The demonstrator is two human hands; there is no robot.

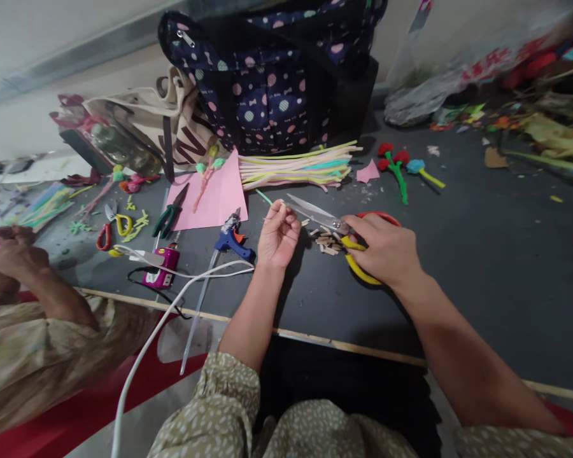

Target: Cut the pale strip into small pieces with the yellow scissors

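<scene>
Trimming, likely: left hand [280, 234] pinches green pipe cleaner [263, 196], right hand [386, 245] grips scissors [335, 224]; next snip needs blades lined up.

Scissors [337, 224]: smooth, shiny metal blades [310, 206]; smooth plastic handles [360, 270]. Stems [296, 166]: matt, fuzzy-looking. Table [482, 267]: matt top, its edging [363, 349] wood-like. Sheet [224, 197]: smooth, matt paper. Glue gun [233, 240]: plastic body, rough, crusted nozzle [232, 220]. Bag [277, 95]: printed cloth. Tote [179, 98]: matt, canvas-like cloth. Sack [415, 105]: thin, crinkled, glossy plastic. Box [161, 267]: smooth, glossy plastic.
</scene>
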